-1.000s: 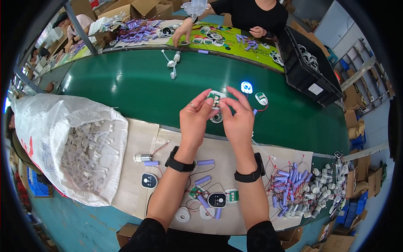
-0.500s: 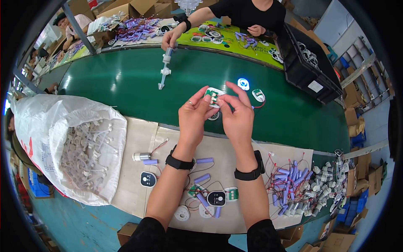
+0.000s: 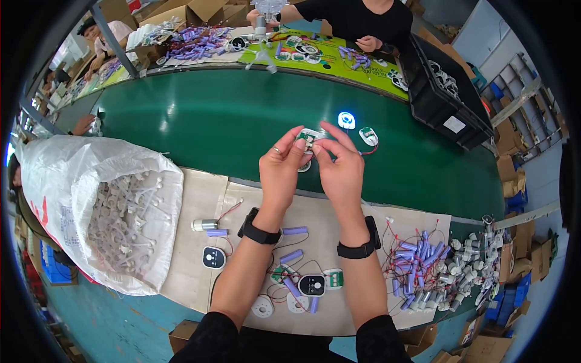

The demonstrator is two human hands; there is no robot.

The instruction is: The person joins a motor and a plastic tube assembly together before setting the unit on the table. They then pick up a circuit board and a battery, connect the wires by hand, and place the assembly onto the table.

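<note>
Above the green conveyor belt, my left hand [image 3: 282, 162] and my right hand [image 3: 341, 172] hold a small green circuit board in a white housing [image 3: 307, 139] between them. The thumbs and fingertips of both hands press on it, and its board side faces up. Just under my fingers, a white round part [image 3: 304, 166] is partly hidden. Beyond my right hand lies a white module glowing blue [image 3: 346, 121]. Beside it is another white module with a green board [image 3: 367, 134], with a red wire.
A white sack [image 3: 72, 206] of clear plastic parts lies left. Purple battery cells [image 3: 417, 257] and small motors [image 3: 469, 266] are heaped right. Round-cornered black-faced modules [image 3: 312, 285] and wires lie between my forearms. A black crate [image 3: 445, 97] and a person [image 3: 369, 21] are across the belt [image 3: 206, 121].
The person opposite has drawn a motor with a white nozzle back from the belt to the far bench. The two modules shifted slightly left. Another person's hand shows farther in at left.
</note>
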